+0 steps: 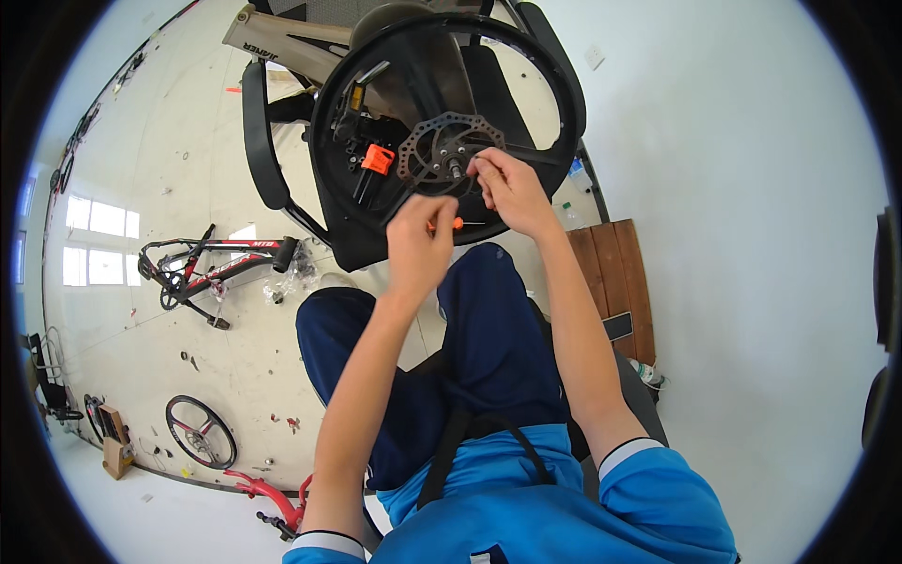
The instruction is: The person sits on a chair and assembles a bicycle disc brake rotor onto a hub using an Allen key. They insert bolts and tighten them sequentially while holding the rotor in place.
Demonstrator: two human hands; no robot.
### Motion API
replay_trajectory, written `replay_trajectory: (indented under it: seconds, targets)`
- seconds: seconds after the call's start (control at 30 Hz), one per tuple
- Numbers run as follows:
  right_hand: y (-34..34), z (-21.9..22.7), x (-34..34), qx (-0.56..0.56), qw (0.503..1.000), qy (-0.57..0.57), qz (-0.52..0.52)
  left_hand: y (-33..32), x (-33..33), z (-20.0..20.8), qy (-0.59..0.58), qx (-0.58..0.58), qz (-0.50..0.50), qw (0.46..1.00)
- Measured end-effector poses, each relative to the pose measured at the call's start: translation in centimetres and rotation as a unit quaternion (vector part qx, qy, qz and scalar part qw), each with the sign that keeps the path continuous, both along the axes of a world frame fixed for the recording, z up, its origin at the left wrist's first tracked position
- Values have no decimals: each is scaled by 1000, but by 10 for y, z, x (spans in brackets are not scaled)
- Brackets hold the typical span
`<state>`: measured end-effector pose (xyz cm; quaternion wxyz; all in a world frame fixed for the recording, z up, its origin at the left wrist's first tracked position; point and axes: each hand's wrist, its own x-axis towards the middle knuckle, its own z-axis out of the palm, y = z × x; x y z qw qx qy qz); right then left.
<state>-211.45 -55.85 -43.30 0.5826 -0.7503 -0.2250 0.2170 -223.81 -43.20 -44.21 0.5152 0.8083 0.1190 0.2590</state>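
A black bicycle wheel (562, 141) lies flat across a black chair, with a perforated brake disc (410, 155) at its hub. Over the disc's right edge, my right hand (515, 193) pinches its fingertips together beside the hub axle (456, 169). Whatever is between them is too small to make out. My left hand (420, 240) is above the wheel's near rim, its fingers curled closed and their contents hidden. Partly behind it shows a screwdriver (458, 224) with an orange handle; I cannot tell whether the hand touches it. Farther left, an orange-and-black tool (378, 160) rests inside the wheel's outline.
The chair's armrest (263, 136) rises left of the wheel. A pale bicycle frame (291, 42) stands behind it. On the floor at left are a black-and-red frame (230, 268) and another wheel (201, 432). A wooden bench (611, 273) with a phone (617, 326) is at right.
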Motion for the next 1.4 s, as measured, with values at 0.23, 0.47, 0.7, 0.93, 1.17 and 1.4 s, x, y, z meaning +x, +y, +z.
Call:
replay_trajectory:
  seconds: [0.23,0.47,0.7,0.93,1.17,1.4]
  targets:
    - [10,-10,7,-22,998,-57,3,37,48,8,-55,110,-33,992]
    - [6,-3,-3,136,976,-101,-134,37,58,6,-21,104,-66,992]
    - [5,30,-13,207,942,-120,-234,41,66,2,-29,180,-87,979]
    - [15,32,-9,292,918,-112,-245,41,70,2,-26,172,-93,980]
    - [3,29,-11,181,935,-120,-280,34,66,1,-25,116,-76,990]
    - [0,31,-21,216,935,-119,-254,31,63,-2,-31,77,-59,995]
